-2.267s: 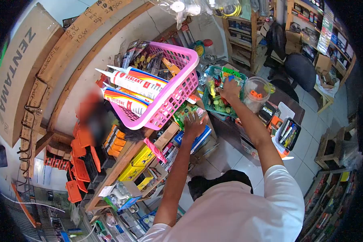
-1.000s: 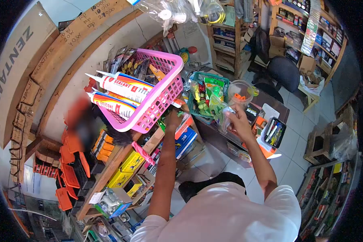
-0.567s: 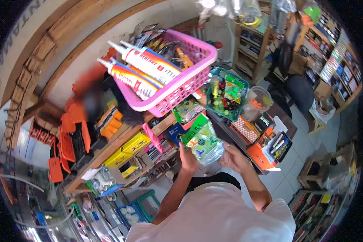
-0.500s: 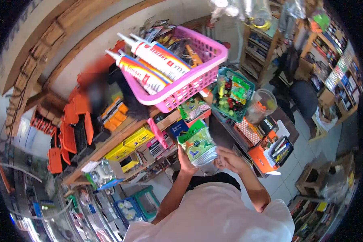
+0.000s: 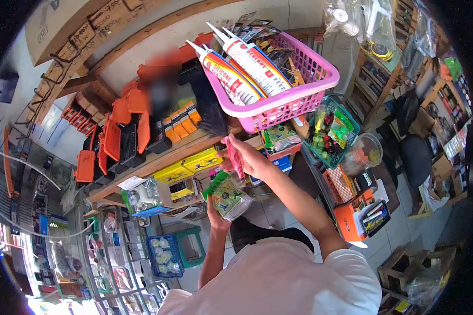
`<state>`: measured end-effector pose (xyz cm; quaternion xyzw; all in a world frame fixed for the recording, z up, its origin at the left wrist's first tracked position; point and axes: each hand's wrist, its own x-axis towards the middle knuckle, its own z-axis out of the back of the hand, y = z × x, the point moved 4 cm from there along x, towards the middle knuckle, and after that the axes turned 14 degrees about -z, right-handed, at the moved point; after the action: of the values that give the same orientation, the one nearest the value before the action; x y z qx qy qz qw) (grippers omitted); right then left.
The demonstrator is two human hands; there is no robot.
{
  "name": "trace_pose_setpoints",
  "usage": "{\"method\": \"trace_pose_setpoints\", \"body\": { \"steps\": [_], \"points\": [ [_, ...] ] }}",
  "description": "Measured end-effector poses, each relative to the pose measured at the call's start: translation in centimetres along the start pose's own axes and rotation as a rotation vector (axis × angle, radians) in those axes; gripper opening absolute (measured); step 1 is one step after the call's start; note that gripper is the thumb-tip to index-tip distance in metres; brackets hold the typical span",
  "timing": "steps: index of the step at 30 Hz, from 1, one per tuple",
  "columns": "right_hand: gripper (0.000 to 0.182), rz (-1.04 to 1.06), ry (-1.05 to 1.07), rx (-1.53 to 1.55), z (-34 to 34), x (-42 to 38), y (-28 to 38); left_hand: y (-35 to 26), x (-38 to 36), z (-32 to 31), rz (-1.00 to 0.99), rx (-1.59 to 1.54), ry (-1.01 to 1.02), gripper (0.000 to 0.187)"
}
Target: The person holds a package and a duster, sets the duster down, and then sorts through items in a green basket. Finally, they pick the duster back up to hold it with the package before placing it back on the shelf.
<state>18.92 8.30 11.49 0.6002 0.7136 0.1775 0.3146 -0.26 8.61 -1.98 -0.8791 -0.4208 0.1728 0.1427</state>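
My left hand [image 5: 216,214] grips a clear and green plastic packet [image 5: 230,198] in front of my body, low at the middle of the view. Higher up, my right hand [image 5: 243,157] is closed around the pink handle [image 5: 235,160] of a duster. Its dark bristles [image 5: 211,116] lie by the shelf edge, left of a pink basket [image 5: 290,109]. Two sealant tubes [image 5: 257,65] rest in that basket with other small items.
Orange boxes [image 5: 118,137] line the wooden shelf at left. A green basket of small packets [image 5: 333,131], a clear tub [image 5: 363,152] and an orange pen box [image 5: 350,220] stand at right. A blue crate [image 5: 164,256] sits lower left.
My right hand has left the packet and moved up to the pink handle. The packet has shifted left and down in my left hand. The view has turned, moving the shelf items rightward.
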Motion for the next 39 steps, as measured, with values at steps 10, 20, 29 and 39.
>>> {"method": "trace_pose_setpoints", "body": {
  "steps": [10,20,29,39],
  "points": [
    [0.030,-0.090,0.002,-0.495,0.7,-8.3,-5.9,-5.4,2.4,-2.2,-0.250,0.030,0.053,0.056],
    [0.027,-0.142,-0.357,-0.994,6.1,-20.0,-15.0,-7.9,6.7,2.0,-0.310,0.037,0.122,0.055],
    [0.027,0.018,-0.622,-0.937,6.8,-20.2,-17.6,-5.0,8.9,9.4,-0.551,0.504,0.115,0.057],
    [0.028,0.082,-0.730,-0.791,9.0,-19.6,-19.7,-5.5,4.7,-5.8,-0.306,-0.019,0.057,0.066]
  ]
}}
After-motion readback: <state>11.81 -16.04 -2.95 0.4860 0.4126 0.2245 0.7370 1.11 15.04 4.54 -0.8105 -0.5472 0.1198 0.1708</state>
